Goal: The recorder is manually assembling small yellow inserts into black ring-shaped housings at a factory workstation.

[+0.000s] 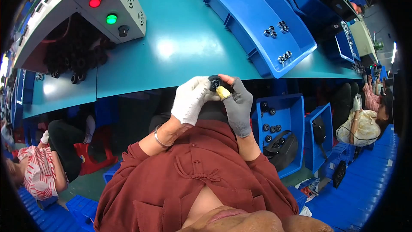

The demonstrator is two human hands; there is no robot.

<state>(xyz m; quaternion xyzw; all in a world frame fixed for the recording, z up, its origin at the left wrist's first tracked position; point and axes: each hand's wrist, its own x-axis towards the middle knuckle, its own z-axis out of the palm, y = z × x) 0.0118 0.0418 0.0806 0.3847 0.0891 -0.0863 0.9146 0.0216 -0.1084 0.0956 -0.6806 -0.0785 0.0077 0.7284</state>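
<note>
Just in front of the bench edge I hold a small black wheel (215, 83) with a pale hub between both hands. My left hand (191, 99), in a white glove, pinches it from the left side. My right hand (238, 105) wears a grey glove and steadies the wheel from the right, its bare fingertip at the upper edge. Something yellow (222, 93), like a wrap or scrap of cloth, covers the right thumb's tip below the wheel. The fingers partly hide the wheel's lower side.
A large blue tray (240, 25) on the teal bench holds several small shiny wheels. At the left stands a white machine (136, 28) with red and green lights and dark wheels piled inside. Beside my right arm, a blue bin (296, 133) contains black wheels and a bag. Other people sit on both sides.
</note>
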